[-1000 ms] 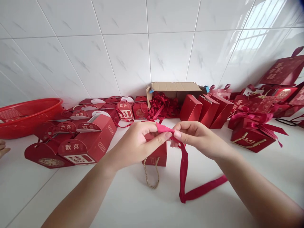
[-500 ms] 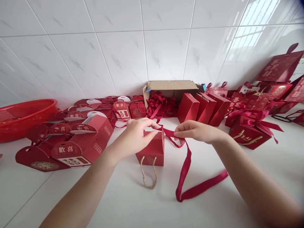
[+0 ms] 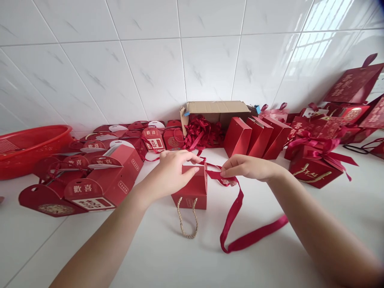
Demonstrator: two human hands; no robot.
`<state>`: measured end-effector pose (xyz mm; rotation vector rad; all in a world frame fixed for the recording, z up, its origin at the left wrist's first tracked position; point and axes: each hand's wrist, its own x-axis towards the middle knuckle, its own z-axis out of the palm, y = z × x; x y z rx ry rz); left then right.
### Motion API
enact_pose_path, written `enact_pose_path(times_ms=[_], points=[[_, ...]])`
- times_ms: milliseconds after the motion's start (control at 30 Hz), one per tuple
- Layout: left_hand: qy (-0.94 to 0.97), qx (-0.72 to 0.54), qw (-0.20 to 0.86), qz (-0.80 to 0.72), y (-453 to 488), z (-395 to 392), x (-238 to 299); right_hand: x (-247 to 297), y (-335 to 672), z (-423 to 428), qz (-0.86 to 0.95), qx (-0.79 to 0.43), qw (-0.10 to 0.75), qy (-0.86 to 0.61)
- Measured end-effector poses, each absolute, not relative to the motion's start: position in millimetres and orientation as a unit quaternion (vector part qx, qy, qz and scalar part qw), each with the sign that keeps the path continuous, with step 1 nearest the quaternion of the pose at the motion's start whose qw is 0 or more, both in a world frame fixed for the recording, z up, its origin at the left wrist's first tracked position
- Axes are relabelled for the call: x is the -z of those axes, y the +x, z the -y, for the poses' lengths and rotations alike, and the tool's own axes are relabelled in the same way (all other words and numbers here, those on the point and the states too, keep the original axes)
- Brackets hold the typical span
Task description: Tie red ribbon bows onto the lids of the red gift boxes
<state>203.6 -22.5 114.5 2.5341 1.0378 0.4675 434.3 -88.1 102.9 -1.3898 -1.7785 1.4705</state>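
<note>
Our right hand pinches one red ribbon; our left hand, fingers apart, partly hides one small box on the table between our arms. The ribbon looks unbowed, as far as we can tell, so this box seems unfinished. We count one bowed box foremost at right, three plain boxes behind.

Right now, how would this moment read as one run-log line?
left hand: open, by box; right hand: pinching ribbon; rope: at box's front

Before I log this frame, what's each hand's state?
Left hand: open at red gabled cardboard box, contact unclear.
Right hand: closed, holding flat crimson fabric ribbon.
</note>
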Motion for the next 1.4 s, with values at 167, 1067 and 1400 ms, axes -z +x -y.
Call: enact_pose_path(times_ms=[167, 1067, 1400], points=[[0.906, -0.153, 0.165, -0.359, 206, 24, -115, -101, 434, 86, 0.644, -0.537, 0.238, -0.490], [0.743, -0.379, 0.466, -0.296, 185, 10, -151, -93, 426, 86, 0.628, -0.450, 0.299, -0.560], [0.738, -0.383, 0.515, -0.207, 172, 36, -161, -130, 360, 87, 0.658, -0.470, 0.459, -0.367]])
